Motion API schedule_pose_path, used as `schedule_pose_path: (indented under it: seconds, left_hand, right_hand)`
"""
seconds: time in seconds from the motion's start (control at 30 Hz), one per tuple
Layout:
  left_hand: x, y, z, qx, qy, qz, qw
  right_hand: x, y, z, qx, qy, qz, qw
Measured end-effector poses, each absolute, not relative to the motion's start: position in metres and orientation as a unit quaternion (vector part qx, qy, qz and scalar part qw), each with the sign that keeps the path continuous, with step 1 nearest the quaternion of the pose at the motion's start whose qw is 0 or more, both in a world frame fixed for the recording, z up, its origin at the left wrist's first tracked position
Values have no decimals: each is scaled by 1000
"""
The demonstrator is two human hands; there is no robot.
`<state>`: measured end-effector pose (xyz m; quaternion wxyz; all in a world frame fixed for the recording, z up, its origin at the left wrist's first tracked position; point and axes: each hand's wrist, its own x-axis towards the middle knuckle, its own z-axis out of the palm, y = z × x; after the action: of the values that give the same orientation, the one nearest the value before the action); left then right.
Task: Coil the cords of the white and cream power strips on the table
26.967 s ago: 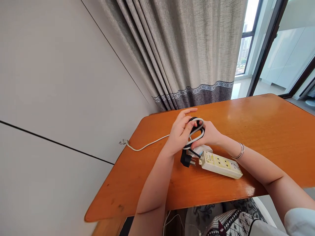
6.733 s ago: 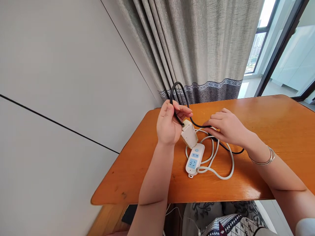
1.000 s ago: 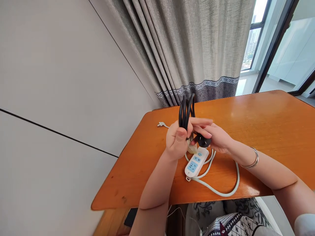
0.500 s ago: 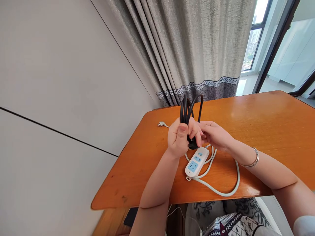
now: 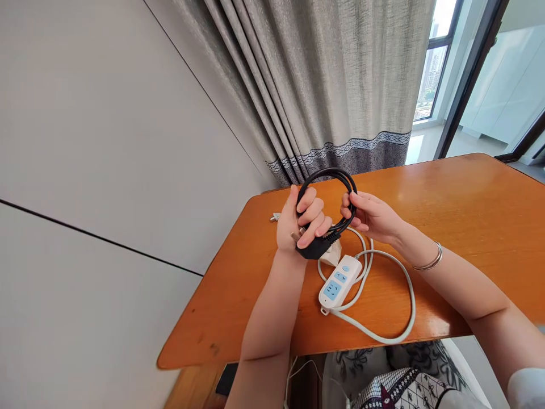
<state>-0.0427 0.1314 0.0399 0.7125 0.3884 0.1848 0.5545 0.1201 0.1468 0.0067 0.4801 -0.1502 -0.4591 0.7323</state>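
Note:
A black power cord (image 5: pixel 330 172), coiled into a ring, is held up above the table between both hands. My left hand (image 5: pixel 309 218) wraps its fingers round the coil's left side, and the black plug (image 5: pixel 317 247) with its metal prongs juts out below those fingers. On the other side my right hand (image 5: pixel 372 215) pinches the loops between thumb and fingers. Below lies a white power strip (image 5: pixel 339 284) with blue socket faces. Its white cable (image 5: pixel 411 295) loops to the right and behind it. A pale, partly hidden object (image 5: pixel 332 255) shows just behind the strip.
The wooden table (image 5: pixel 238 301) has rounded corners. A white plug (image 5: pixel 275 217) lies partly behind my left hand. A grey curtain (image 5: pixel 340 85) hangs beyond the far edge, and a pale wall (image 5: pixel 106 142) stands at the left. A dark flat object (image 5: pixel 226 379) sits below the table's front edge.
My left hand has turned, so the coil now faces me as an open ring and the plug points left. My right hand has taken hold of the loops' right side.

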Motion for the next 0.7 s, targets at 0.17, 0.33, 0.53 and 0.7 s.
schedule_pose_path:
  seconds: [0.17, 0.33, 0.53, 0.7]
  left_hand:
    - [-45, 142, 43, 328, 195, 526, 760]
    - [-44, 151, 43, 293, 214, 498, 788]
    - [-44, 165, 36, 332, 281, 504, 746]
    - [-51, 176, 25, 422, 290, 523, 681]
  right_hand:
    - [114, 145, 6, -167, -414, 768, 459]
    - [106, 142, 5, -209, -324, 777, 497]
    - [99, 142, 3, -245, -241, 764, 546]
    - [100, 147, 0, -254, -211, 746, 578]
